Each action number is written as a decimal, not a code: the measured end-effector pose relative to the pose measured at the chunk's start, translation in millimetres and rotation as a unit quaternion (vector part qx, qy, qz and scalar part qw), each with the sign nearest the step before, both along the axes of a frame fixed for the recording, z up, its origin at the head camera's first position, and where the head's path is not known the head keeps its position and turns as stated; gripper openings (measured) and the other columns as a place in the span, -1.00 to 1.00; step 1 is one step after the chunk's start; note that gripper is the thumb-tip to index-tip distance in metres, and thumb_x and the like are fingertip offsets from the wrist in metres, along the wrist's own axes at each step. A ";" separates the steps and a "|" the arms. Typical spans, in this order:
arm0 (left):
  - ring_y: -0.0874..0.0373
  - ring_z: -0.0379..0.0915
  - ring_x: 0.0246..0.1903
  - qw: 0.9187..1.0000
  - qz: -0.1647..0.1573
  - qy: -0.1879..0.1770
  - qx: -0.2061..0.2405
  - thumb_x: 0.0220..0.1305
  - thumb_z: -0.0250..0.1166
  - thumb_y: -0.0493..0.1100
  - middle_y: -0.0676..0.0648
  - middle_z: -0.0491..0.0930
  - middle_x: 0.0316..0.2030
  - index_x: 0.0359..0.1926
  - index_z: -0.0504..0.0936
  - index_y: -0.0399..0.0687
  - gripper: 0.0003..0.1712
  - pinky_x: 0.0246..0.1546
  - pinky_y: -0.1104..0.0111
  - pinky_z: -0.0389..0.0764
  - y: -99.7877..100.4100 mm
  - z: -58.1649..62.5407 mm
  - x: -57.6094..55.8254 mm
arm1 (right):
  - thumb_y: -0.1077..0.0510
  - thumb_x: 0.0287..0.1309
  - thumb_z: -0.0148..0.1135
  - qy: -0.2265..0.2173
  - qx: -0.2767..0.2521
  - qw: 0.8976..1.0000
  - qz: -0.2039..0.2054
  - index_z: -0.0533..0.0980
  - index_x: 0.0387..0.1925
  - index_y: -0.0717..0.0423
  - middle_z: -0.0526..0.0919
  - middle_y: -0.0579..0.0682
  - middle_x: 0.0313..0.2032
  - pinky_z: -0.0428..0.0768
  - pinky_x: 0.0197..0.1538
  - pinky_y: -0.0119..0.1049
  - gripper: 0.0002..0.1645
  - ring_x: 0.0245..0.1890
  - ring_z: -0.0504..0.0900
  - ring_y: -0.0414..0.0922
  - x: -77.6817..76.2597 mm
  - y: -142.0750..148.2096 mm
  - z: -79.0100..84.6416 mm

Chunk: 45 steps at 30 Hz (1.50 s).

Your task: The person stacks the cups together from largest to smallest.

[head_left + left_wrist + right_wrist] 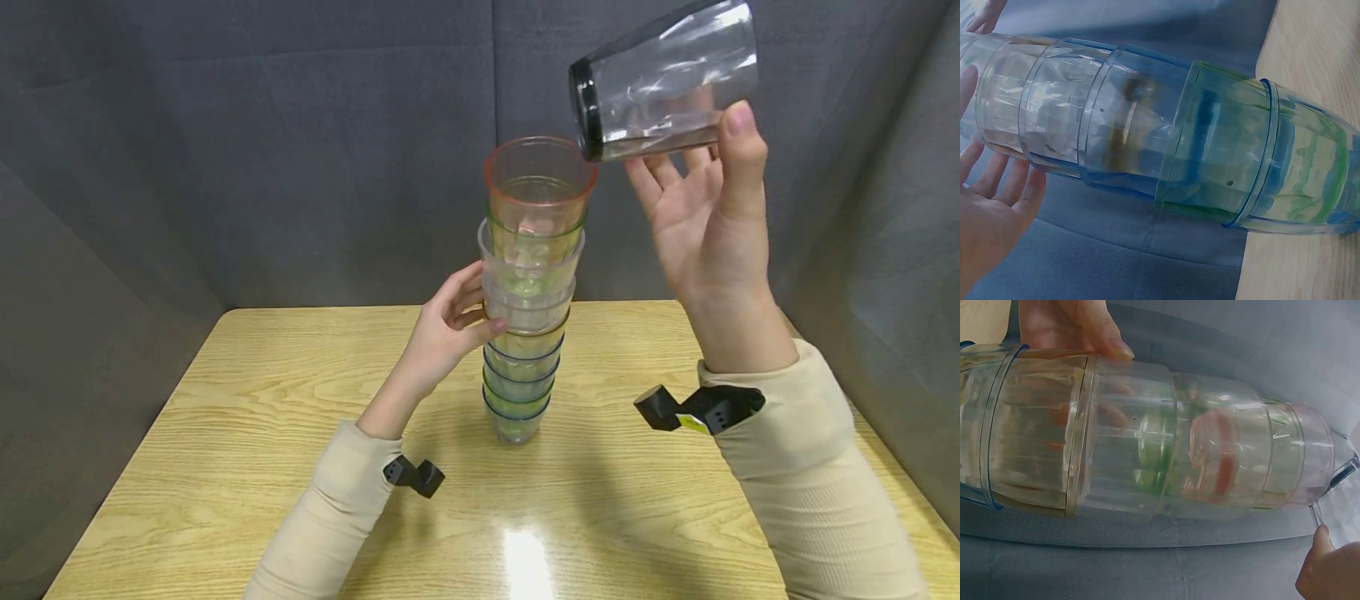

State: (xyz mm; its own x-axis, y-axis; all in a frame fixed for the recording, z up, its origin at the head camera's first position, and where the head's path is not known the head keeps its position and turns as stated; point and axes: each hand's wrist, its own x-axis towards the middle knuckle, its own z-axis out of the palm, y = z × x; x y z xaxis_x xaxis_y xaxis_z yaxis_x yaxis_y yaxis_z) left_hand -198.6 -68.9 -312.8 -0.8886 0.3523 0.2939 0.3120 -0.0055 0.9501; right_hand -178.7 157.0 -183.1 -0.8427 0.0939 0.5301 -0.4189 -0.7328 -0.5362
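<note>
A tall stack of nested clear plastic cups [528, 304], with coloured rims, stands upright on the table. Its top cup has an orange-red rim [540, 202]. My left hand [450, 325] holds the stack about midway up, thumb in front and fingers at the left side; in the left wrist view the fingertips [1035, 184] lie against the cups. Up at the right, my right hand [708, 208] grips a smoky grey cup [667, 87], tilted on its side with its dark base toward the stack's top. In the right wrist view this grey cup [1342, 503] appears at the far right.
The light wood table [225, 467] spreads under the stack. Grey fabric [300, 167] hangs behind it and along both sides. Small black cameras are strapped to both wrists, such as the right wrist camera [701, 410].
</note>
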 end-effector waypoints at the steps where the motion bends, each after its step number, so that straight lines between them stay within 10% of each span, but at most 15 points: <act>1: -0.05 0.27 0.30 1.000 0.001 -0.001 -0.001 -0.33 0.37 0.51 -0.19 0.32 0.33 0.44 0.13 -0.03 0.34 0.34 0.06 0.33 0.1 -0.1 0.0 | 0.05 -0.06 0.40 0.003 0.005 1.000 -0.001 0.32 0.20 0.10 0.46 0.09 0.22 0.43 0.35 -0.11 -0.23 0.16 0.47 0.10 0.8 -1.8 0.3; 8: -0.05 0.26 0.30 1.000 0.002 -0.006 0.002 -0.33 0.38 0.50 -0.19 0.31 0.33 0.44 0.13 -0.05 0.35 0.35 0.06 0.32 1.0 -0.8 0.1 | 0.03 -0.24 0.55 0.024 0.048 0.999 -0.009 0.37 0.17 0.17 0.45 0.12 0.15 0.52 0.26 -0.15 -0.11 0.09 0.49 0.11 -1.6 -8.0 2.5; 15: -0.06 0.26 0.31 1.000 -0.008 -0.003 0.009 0.13 0.40 0.00 -0.19 0.30 0.34 0.44 0.12 -0.06 -0.06 0.34 0.09 0.34 0.6 -0.5 0.5 | 0.00 -0.25 0.56 0.034 0.096 0.994 -0.038 0.40 0.12 0.16 0.46 0.09 0.07 0.58 0.19 -0.23 -0.15 0.04 0.53 0.01 -4.5 -9.4 2.0; 26: -0.04 0.25 0.31 1.000 -0.003 -0.015 0.003 0.21 0.31 -0.29 -0.18 0.30 0.34 0.44 0.12 -0.05 -0.16 0.35 0.11 0.34 2.2 0.5 0.5 | 0.10 -0.10 0.47 0.048 0.145 0.988 -0.034 0.39 0.13 0.18 0.47 0.07 0.03 0.55 0.00 -0.42 -0.27 -0.08 0.52 -0.14 -7.1 -10.9 6.0; 35: -0.08 0.24 0.32 1.000 -0.010 0.000 0.012 -0.24 0.40 0.42 -0.21 0.30 0.34 0.44 0.12 -0.08 0.28 0.36 0.07 0.32 3.2 -0.5 -0.5 | 0.08 -0.14 0.52 0.050 0.175 0.983 -0.032 0.37 0.16 0.19 0.42 0.08 0.08 0.45 0.18 -0.37 -0.20 0.11 0.43 -0.08 -9.4 -10.1 5.2; 45: -0.07 0.25 0.31 1.000 -0.008 -0.003 0.011 -0.33 0.39 0.48 -0.21 0.31 0.33 0.44 0.11 -0.07 0.35 0.37 0.08 0.31 4.8 -0.2 -1.5 | 0.13 -0.11 0.51 0.048 0.203 0.977 -0.034 0.40 0.16 0.20 0.51 0.07 -0.01 0.43 0.17 -0.34 -0.23 0.08 0.43 -0.10 -8.2 -15.2 7.6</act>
State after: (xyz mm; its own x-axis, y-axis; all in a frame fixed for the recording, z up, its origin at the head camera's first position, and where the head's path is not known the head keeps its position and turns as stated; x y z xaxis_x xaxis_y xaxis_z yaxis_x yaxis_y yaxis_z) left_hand -200.1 -64.1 -312.9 -0.8848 0.3600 0.2958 0.3056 -0.0309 0.9517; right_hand -187.0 141.8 -175.5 -0.7869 -0.0866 0.6110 -0.5214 -0.4364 -0.7333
